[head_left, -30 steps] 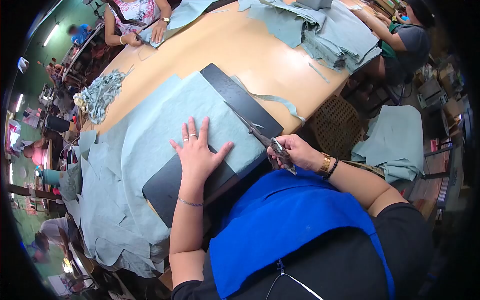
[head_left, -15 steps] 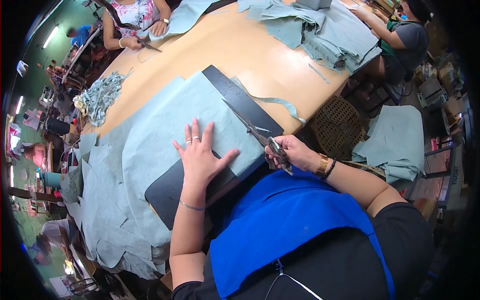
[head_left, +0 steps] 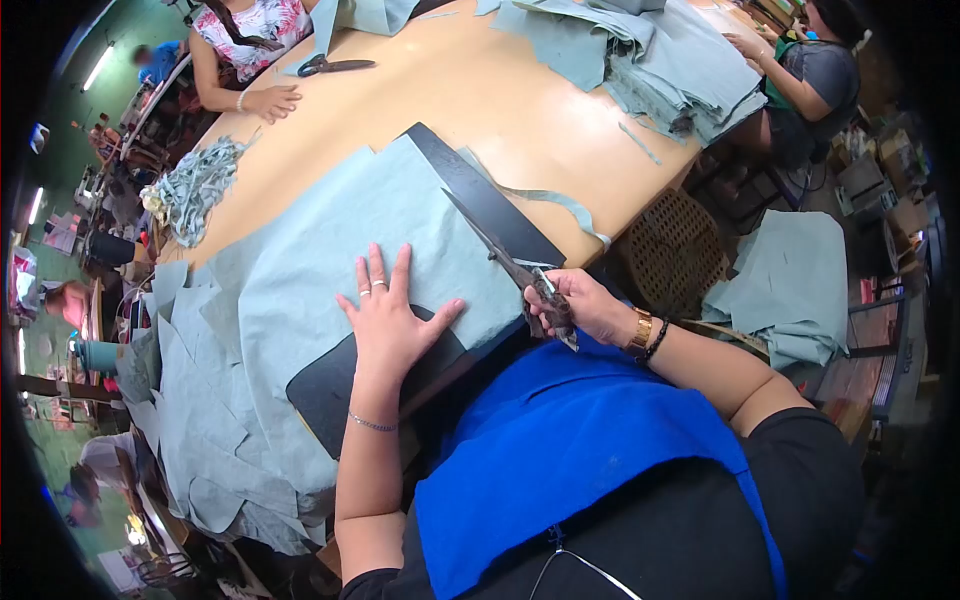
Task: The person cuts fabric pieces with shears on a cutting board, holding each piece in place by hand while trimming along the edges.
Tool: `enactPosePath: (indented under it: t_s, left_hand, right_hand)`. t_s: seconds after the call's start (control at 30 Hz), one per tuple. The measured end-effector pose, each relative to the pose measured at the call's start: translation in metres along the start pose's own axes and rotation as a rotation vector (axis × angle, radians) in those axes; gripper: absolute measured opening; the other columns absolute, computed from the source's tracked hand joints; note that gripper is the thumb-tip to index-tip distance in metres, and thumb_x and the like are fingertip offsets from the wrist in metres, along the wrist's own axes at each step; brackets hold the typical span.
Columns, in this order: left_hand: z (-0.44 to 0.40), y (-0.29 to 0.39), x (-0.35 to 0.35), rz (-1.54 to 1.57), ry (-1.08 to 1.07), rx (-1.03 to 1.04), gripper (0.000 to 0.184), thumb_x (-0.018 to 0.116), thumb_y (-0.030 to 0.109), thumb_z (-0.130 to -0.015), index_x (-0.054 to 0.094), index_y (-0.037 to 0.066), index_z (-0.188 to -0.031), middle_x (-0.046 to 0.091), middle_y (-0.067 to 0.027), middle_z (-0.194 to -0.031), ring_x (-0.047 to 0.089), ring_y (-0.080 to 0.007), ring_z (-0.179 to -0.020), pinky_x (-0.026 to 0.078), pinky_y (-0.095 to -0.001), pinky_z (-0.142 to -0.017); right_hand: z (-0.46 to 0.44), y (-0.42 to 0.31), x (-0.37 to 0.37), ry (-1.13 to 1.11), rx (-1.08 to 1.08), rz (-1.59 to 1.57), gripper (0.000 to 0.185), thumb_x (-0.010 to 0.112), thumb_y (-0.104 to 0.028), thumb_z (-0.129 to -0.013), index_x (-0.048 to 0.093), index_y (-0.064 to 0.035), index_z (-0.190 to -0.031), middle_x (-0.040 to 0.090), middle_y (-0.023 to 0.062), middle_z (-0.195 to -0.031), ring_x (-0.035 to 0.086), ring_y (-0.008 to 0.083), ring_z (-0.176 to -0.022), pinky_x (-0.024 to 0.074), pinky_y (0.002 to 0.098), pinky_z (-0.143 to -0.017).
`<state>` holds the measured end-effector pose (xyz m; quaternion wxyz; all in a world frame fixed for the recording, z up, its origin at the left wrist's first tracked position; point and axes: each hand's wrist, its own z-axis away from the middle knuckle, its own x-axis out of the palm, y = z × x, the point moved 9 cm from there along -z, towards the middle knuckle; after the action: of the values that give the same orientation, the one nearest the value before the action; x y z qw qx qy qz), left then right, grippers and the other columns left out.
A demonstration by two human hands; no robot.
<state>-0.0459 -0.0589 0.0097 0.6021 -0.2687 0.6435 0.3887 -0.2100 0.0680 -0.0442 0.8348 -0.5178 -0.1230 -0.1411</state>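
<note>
My left hand lies flat with its fingers spread on a pale blue-green fabric piece. Under the fabric is a dark board, bare along its far right side and near my left wrist. My right hand grips the handles of large dark scissors. Their blades point away from me to the upper left, along the fabric's right edge, and look nearly closed. Whether the blades touch the fabric, I cannot tell.
Fabric sheets hang over the table's left side. A heap of thin scraps and a fabric stack lie on the table. Across it, a co-worker's hand rests near other scissors. A woven chair stands at right.
My left hand has shifted slightly left and down. My scissors stay along the fabric's right edge. Across the table, the co-worker has let go of the other scissors, which now lie on the table.
</note>
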Motion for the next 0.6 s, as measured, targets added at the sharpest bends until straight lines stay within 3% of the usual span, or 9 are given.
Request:
enactPosePath:
  t_s: [0.6]
  left_hand:
    - [0.018,0.012,0.004,0.008,-0.009,0.031,0.101,0.061,0.073,-0.069,0.031,0.017,-0.147,0.017,-0.0219,-0.154,0.015,-0.0391,-0.143,0.014,-0.0704,-0.103]
  right_hand:
    - [0.001,-0.001,0.0,0.054,-0.081,-0.009,0.02,0.062,-0.026,-0.093,0.063,-0.0068,-0.093,0.056,-0.003,-0.072,0.052,0.0046,-0.061,0.0439,0.0201,-0.054]
